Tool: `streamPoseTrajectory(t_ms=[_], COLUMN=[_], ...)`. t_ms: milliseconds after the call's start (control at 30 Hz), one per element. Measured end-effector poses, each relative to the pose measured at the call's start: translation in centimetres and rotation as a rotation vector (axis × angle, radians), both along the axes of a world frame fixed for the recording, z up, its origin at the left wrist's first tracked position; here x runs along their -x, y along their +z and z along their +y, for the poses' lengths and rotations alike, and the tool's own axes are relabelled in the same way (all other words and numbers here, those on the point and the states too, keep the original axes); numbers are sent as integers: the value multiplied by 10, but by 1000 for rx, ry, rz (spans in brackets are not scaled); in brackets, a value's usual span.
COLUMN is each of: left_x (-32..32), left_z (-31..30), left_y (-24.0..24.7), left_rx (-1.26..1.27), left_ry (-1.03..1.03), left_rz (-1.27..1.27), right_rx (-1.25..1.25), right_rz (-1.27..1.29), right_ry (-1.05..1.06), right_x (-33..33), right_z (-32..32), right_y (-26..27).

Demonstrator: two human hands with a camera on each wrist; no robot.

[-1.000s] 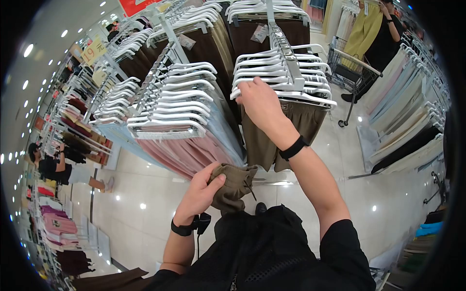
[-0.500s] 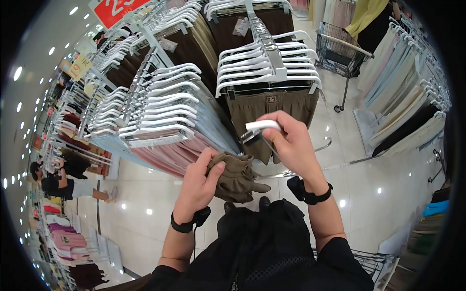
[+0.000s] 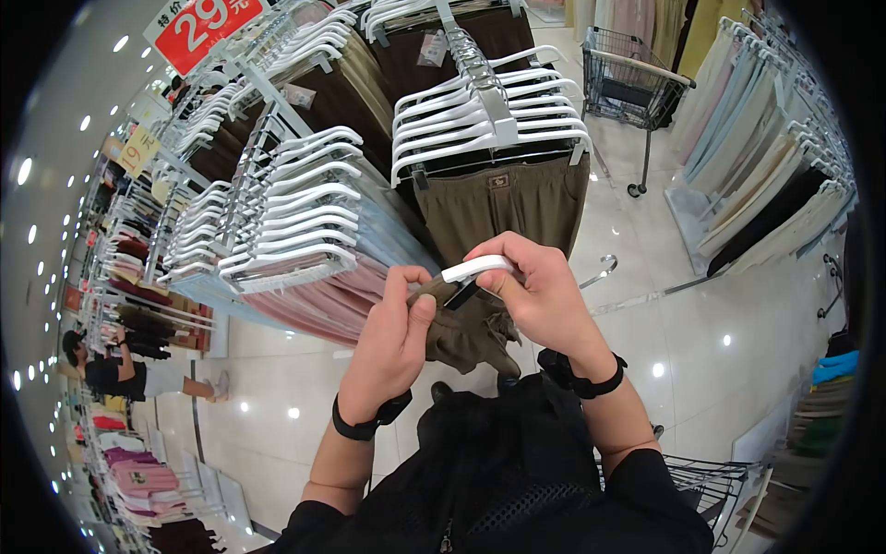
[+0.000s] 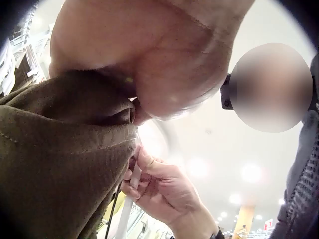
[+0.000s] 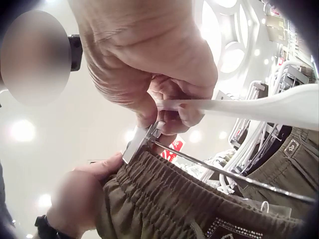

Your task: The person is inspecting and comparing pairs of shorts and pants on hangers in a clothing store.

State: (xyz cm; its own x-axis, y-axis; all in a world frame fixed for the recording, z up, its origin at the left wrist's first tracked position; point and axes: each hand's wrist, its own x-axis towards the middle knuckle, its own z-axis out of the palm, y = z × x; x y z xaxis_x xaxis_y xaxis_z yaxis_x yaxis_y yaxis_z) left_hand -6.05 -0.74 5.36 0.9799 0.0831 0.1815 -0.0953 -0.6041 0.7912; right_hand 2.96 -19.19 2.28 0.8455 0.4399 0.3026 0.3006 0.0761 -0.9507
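Note:
Brown trousers with a gathered elastic waistband hang bunched in front of the person. The left hand grips them at the waistband, thumb on top. The right hand holds the end of a white clip hanger between thumb and fingers. In the right wrist view, the hanger's metal clip is right at the corner of the waistband, and its thin metal rod runs along the waistband. The left wrist view shows the brown cloth below the left palm, with the right hand close by.
Ahead, a rack holds similar brown trousers on white hangers. Pink trousers hang to the left. A shopping cart stands at the back right, another cart at the lower right. A person stands far left.
The right hand has left the rack, taking a white hanger, and brought it down to the left hand. The trousers have moved slightly right, up against the hanger clip.

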Motion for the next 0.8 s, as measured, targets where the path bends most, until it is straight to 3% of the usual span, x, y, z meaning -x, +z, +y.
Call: streamPoseTrajectory(t_ms=[100,167,267,367,433,500,567,633,667,733,800], left_x=[-3,-5,-9,-18,-24,-30,-31,-30,-27,-23,-19], left_z=[0,-2,-3,-6,-12,-14,-16,-14,-12,-4,-1], left_y=[-1,-4,0,-3,-3,-6,-5,-5,4,6,10], left_rx=[26,188,46,96,97,103,161,376,413,428,423], left_ry=[20,-80,-89,-36,-27,6,14,98,102,130,137], left_rz=[-11,-26,113,82,60,53,52,-22,-28,-121,-160], right_rx=[29,50,78,8,92,-60,-138,-366,-426,-617,-312], right_rz=[-50,-53,-131,-188,-173,-381,-300,-198,-122,176,376], right_ry=[17,29,120,94,128,-161,-284,-656,-853,-1002,-1007], right_x=[-1,-1,-4,-9,-15,-16,-23,-27,-36,-55,-64], right_z=[2,1,0,0,-9,-11,-39,-64,-82,-124,-139], right_y=[9,12,9,-1,-5,-9,-26,-57,-80,-146,-215])
